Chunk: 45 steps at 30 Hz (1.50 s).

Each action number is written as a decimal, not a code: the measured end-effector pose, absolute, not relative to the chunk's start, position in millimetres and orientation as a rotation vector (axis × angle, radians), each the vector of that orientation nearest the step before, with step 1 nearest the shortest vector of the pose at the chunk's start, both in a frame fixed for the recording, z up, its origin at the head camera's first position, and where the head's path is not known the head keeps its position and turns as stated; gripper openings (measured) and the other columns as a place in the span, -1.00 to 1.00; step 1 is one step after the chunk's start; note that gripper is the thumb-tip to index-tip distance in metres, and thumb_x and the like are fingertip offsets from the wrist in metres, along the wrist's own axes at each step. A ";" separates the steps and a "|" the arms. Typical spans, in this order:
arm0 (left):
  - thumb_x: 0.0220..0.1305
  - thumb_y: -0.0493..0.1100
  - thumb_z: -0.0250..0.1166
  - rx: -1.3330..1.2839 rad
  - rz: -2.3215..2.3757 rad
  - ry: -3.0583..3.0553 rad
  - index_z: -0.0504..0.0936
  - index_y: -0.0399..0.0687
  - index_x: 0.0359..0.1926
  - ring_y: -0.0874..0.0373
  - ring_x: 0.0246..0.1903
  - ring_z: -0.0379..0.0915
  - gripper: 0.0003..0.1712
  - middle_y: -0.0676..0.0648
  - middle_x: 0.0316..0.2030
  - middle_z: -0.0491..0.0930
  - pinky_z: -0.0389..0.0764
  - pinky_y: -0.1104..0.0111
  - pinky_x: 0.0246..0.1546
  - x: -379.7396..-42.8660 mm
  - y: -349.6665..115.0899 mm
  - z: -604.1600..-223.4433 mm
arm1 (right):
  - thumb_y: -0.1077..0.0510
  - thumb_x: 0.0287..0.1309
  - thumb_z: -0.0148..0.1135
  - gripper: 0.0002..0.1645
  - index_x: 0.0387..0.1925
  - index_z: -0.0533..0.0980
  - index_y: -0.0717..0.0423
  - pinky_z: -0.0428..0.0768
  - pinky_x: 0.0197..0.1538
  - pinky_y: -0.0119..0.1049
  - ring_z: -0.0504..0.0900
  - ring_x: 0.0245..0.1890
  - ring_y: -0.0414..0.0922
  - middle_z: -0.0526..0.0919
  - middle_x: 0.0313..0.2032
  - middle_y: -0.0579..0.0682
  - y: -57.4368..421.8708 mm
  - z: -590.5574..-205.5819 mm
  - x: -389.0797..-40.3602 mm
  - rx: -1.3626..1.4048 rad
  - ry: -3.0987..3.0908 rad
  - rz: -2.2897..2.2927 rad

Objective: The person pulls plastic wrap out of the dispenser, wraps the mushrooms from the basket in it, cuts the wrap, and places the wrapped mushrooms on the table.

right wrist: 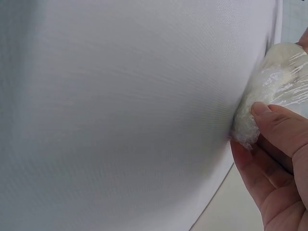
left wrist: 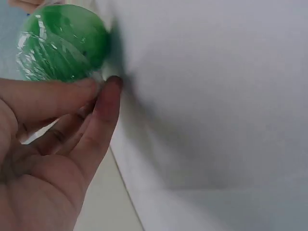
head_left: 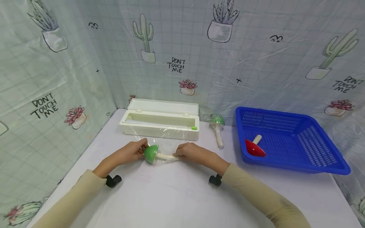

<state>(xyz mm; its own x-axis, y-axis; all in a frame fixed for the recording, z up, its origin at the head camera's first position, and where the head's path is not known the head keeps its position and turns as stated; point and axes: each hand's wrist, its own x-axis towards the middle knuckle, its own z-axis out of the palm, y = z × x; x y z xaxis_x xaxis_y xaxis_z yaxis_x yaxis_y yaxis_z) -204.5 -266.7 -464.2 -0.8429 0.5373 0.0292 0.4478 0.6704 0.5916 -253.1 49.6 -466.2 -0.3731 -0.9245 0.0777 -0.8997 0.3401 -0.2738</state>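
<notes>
The green-capped mushroom [head_left: 160,155], before the white box [head_left: 159,131], looks part-wrapped: the left hand [head_left: 133,152] pinches film [left wrist: 34,57] by its cap, the right hand [head_left: 196,153] its stem end [right wrist: 248,124]. A second mushroom [head_left: 217,130] lies wrapped; the red mushroom [head_left: 254,149] in the blue basket [head_left: 280,148] seems bare

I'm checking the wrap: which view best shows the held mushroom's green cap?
Left wrist: the green cap is large there, creases in the wrap visible. The head view shows it small, with its stem; the right wrist view shows the stem but no green.
</notes>
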 end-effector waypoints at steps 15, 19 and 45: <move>0.26 0.04 0.47 0.145 0.996 3.136 0.07 -0.42 0.53 -0.40 0.49 -0.06 0.09 -0.39 0.54 0.02 0.08 -0.24 0.43 -252.0 -311.5 -438.2 | 0.27 0.25 0.38 -0.66 0.06 0.69 0.16 0.63 -0.05 -0.48 0.70 -0.10 -0.19 0.76 -0.14 -0.03 50.2 -463.5 -255.4 -1.694 2.505 -0.386; 0.23 0.05 0.49 0.084 0.959 3.152 0.12 -0.35 0.53 -0.34 0.49 -0.01 0.08 -0.27 0.53 0.08 0.14 -0.19 0.42 -258.0 -323.1 -452.8 | 0.25 0.30 0.34 -0.66 0.10 0.68 0.14 0.60 -0.04 -0.52 0.69 -0.06 -0.20 0.75 -0.09 -0.04 48.7 -461.6 -250.9 -1.690 2.484 -0.340; 0.04 0.18 0.58 -0.099 1.067 3.122 0.21 -0.09 0.52 -0.52 0.40 0.03 0.14 -0.21 0.48 0.16 0.45 -0.15 0.11 -268.2 -333.6 -454.6 | 0.20 0.24 0.40 -0.82 -0.15 0.77 0.17 0.68 -0.18 -0.33 0.70 -0.26 -0.08 0.74 -0.30 0.02 71.4 -410.3 -314.0 -1.274 2.923 -0.535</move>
